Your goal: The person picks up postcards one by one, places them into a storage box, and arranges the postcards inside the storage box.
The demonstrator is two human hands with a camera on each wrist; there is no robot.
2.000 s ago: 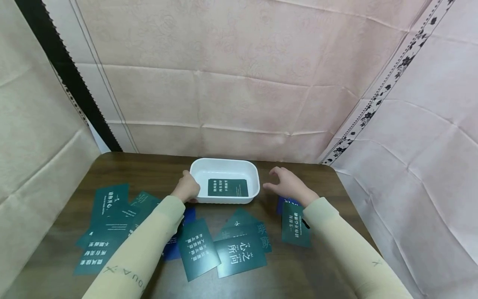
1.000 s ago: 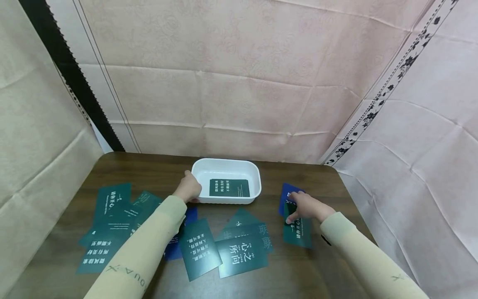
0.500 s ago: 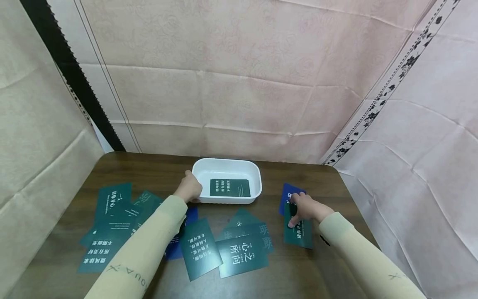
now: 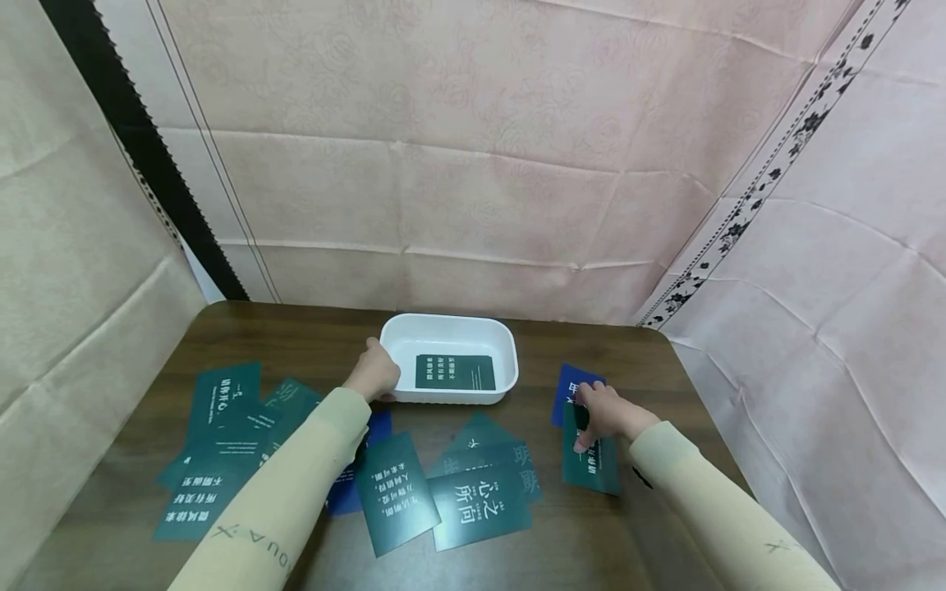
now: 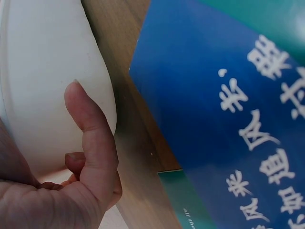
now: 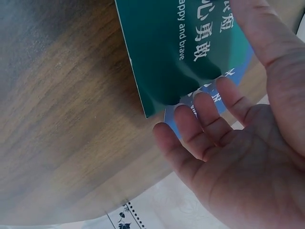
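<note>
My left hand (image 4: 373, 372) grips the near left corner of a white plastic tray (image 4: 448, 330); its thumb (image 5: 93, 119) lies along the outer wall in the left wrist view. Inside the tray lies a dark green card (image 4: 473, 373) with white lettering. My right hand (image 4: 612, 410) is over a green card (image 4: 600, 478) at the right, which overlaps a blue card (image 4: 565, 386). The right thumb lies at the green card's face, and loosely bent fingertips (image 6: 205, 102) meet its far edge. No firm pinch shows, and the card appears to lie on the table.
Several green cards (image 4: 222, 443) overlap at the left. Nearer the middle, a blue card (image 4: 343, 495) is partly hidden by the left sleeve, beside a green card (image 4: 399, 492) and a small green pile (image 4: 480, 505). Cloth (image 4: 473, 164) hangs behind the brown table (image 4: 576, 533).
My right hand has moved from beside the tray to the green card at the right, then shifted only slightly over it. The left hand has stayed on the tray.
</note>
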